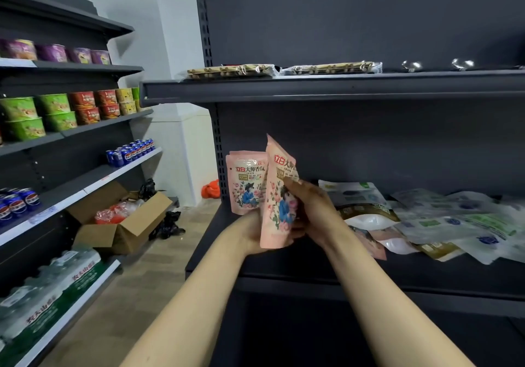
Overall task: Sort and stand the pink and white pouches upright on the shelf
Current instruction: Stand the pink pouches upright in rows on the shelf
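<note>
We hold a pink floral soft plastic pouch (279, 196) above the dark metal shelf (284, 258), left hand (252, 233) cupping its base, right hand (308, 207) pinching its side. Looks light, floppy, slippery; grip low near base. Standing pink pouch (245, 182) just behind.

"立白" and "大师香氛" on held pink pouch (277, 196), same on standing pouch (246, 182), "农夫山泉" on water packs (56, 290)

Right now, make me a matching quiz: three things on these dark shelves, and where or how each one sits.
Things:
1. pink flowered pouch
2. second pink pouch
3. heap of white and green pouches

States:
A. lying flat on the shelf
B. standing upright at the shelf's left end
C. held by both the left hand and right hand

Pairs: 1-C, 2-B, 3-A
</note>
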### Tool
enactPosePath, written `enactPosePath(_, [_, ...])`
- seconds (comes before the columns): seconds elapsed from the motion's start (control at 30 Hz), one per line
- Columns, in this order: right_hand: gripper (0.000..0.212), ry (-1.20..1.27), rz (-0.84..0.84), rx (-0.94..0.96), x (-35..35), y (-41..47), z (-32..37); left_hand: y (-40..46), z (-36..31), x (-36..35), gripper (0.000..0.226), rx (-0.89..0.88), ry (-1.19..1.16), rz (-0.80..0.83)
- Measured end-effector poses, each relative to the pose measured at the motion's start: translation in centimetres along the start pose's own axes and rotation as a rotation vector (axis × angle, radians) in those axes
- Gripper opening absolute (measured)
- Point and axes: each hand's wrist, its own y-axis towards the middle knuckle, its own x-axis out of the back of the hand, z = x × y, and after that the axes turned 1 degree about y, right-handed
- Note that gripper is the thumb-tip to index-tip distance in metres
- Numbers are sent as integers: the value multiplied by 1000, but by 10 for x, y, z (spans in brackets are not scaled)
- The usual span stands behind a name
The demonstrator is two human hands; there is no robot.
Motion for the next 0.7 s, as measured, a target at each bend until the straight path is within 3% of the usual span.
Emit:
enactPosePath(0.1, [10, -35, -170, 44, 5, 10, -2, 5, -9, 16, 43, -105, 36, -76])
enactPosePath(0.17, [18, -122, -268, 42, 6, 17, -6, 7, -12, 28, 55, -155, 84, -72])
enactPosePath(0.23, [23, -206, -317, 54, 4, 25, -13, 6, -12, 36, 47, -205, 303, -98])
enactPosePath(0.33, [21, -311, -326, 69, -6, 36, -26, 13, -7, 49, 30, -361, 730, -265])
enactPosePath(0.43, [31, -278, -180, 43, -12, 40, -31, 16, -6, 63, 17, -382, 527, -344])
enactPosePath(0.53, [33, -401, 17, -35, -9, 43, -39, 20, -7, 81, 14, -352, 329, -376])
enactPosePath(0.63, [38, -529, 118, -86, -8, 48, -52, 30, -10, 97, 20, -348, 316, -389])
enactPosePath(0.7, [40, -599, 93, -80, -7, 54, -62, 38, -11, 104, 19, -332, 343, -364])
